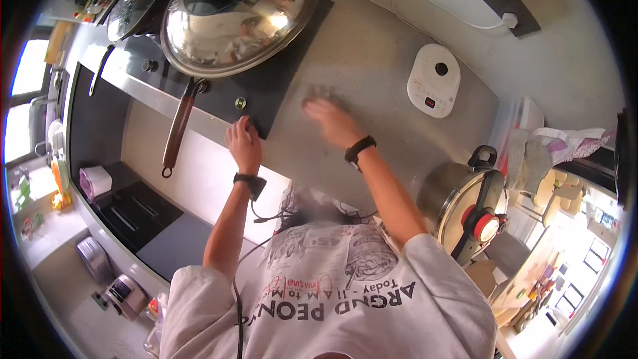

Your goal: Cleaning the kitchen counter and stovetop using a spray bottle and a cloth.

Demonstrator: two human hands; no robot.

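My left hand [244, 147] is at the front edge of the black glass cooktop [269, 85], its fingertips just below a round lit dial [240, 103]; no held object shows. To its right, my right hand [331, 119] is over the grey steel countertop [309, 169], blurred, with its fingers extended and nothing seen in them. Beyond my left hand, a large wok on the cooktop wears a shiny domed steel lid [234, 35]. The wok's brown handle [178, 129] points towards the front, past the cooktop's edge.
A second lidded pan [134, 10] stands at the back left. On the right are a white electric appliance [433, 80] and a steel pressure cooker [448, 199]. A white cord [458, 15] runs to a wall socket strip. Black cables [284, 212] hang at my waist.
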